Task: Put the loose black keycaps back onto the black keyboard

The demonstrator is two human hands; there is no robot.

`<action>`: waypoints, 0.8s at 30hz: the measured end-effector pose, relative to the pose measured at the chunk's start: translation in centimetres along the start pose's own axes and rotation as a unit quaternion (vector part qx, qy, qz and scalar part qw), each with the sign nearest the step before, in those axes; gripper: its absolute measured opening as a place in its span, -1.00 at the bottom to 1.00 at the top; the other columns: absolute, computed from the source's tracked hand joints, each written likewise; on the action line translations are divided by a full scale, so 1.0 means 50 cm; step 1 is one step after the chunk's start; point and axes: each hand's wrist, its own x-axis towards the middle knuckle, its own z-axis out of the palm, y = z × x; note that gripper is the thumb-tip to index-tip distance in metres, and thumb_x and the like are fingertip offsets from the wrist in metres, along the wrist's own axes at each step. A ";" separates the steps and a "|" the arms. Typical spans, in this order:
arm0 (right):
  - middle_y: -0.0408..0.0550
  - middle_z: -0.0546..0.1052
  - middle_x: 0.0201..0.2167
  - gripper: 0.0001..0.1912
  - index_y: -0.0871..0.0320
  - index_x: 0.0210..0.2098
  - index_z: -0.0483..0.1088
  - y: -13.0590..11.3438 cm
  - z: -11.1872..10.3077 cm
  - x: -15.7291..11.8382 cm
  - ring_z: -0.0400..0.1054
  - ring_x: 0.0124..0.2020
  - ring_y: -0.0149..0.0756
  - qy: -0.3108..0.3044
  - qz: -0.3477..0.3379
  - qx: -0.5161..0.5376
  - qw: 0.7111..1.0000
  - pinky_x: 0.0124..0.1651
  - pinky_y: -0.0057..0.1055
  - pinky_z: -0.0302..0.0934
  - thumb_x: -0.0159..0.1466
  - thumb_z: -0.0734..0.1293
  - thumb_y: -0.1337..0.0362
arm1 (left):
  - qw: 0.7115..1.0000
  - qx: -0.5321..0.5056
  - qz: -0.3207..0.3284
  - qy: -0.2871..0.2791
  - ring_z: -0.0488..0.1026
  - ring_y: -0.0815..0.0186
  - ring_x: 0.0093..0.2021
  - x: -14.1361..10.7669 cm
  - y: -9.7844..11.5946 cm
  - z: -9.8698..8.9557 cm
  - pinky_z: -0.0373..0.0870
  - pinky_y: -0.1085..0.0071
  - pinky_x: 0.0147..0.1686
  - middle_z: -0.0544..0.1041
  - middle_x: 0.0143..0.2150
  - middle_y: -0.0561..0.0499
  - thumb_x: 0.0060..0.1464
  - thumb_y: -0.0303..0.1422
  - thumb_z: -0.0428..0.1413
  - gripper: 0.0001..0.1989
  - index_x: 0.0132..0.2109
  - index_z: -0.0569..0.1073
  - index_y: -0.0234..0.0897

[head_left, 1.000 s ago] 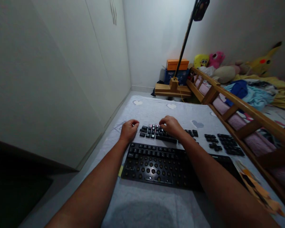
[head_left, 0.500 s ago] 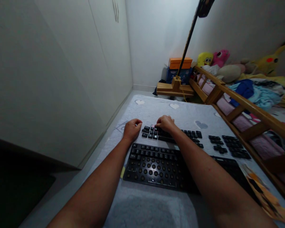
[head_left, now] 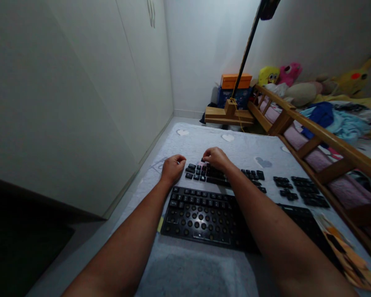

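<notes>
A black keyboard (head_left: 200, 218) lies on the cloth-covered table, its upper rows still fitted with keys and its lower rows bare. Behind it, loose black keycaps (head_left: 196, 177) are laid out in rows. My right hand (head_left: 216, 159) is over these rows, its fingertips pinched on a small black keycap (head_left: 203, 159). Just left of the rows, my left hand (head_left: 173, 168) rests with its fingers curled together; what they hold, if anything, is hidden. More loose keycaps (head_left: 309, 192) lie in groups to the right.
The tablecloth (head_left: 198, 142) has heart shapes. An orange-and-black item (head_left: 349, 251) lies at the right edge. A wooden bed rail (head_left: 327, 152) runs along the right, a white cabinet (head_left: 95, 82) along the left. A wooden stand (head_left: 230, 113) is beyond the table.
My right hand has lifted slightly up and away from the keycap rows, and a dark keycap now shows at its fingertips. My left hand has stayed nearly still.
</notes>
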 end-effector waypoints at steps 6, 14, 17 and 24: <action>-0.10 0.63 -0.27 -0.89 0.14 -0.30 0.54 -0.034 -0.026 -0.094 0.44 -0.23 -0.36 0.020 -0.085 0.070 0.994 -0.13 -0.47 0.20 0.25 0.34 0.36 | 1.000 -0.004 0.000 -0.001 0.47 0.27 -0.35 0.001 -0.003 0.002 0.36 0.35 -0.24 0.60 -0.31 -0.04 0.05 -0.32 0.05 -0.79 -0.30 0.55 -0.28; -0.13 0.59 -0.31 -0.86 0.10 -0.35 0.53 -0.072 0.026 -0.267 0.38 -0.16 -0.25 -0.008 -0.160 0.087 0.983 -0.03 -0.32 0.12 0.23 0.35 0.44 | 1.000 -0.008 0.002 0.003 0.45 0.27 -0.37 0.000 -0.004 0.002 0.34 0.35 -0.26 0.60 -0.33 -0.04 0.04 -0.32 0.05 -0.78 -0.30 0.56 -0.30; -0.12 0.56 -0.32 -0.89 0.09 -0.33 0.54 -0.075 0.056 -0.291 0.31 -0.16 -0.22 -0.009 -0.170 0.057 0.984 -0.03 -0.27 0.07 0.24 0.37 0.41 | 1.000 -0.007 0.004 0.005 0.45 0.28 -0.38 0.000 -0.006 0.004 0.34 0.36 -0.27 0.60 -0.33 -0.04 0.04 -0.32 0.05 -0.78 -0.30 0.57 -0.30; -0.08 0.45 -0.18 -0.94 0.11 -0.36 0.52 -0.082 0.107 -0.305 0.18 -0.05 -0.20 0.055 -0.163 0.051 0.984 0.00 -0.24 0.01 0.23 0.41 0.39 | 1.000 -0.006 0.002 0.005 0.44 0.33 -0.39 0.001 -0.016 0.010 0.33 0.41 -0.29 0.60 -0.33 -0.02 0.06 -0.34 0.07 -0.80 -0.28 0.57 -0.30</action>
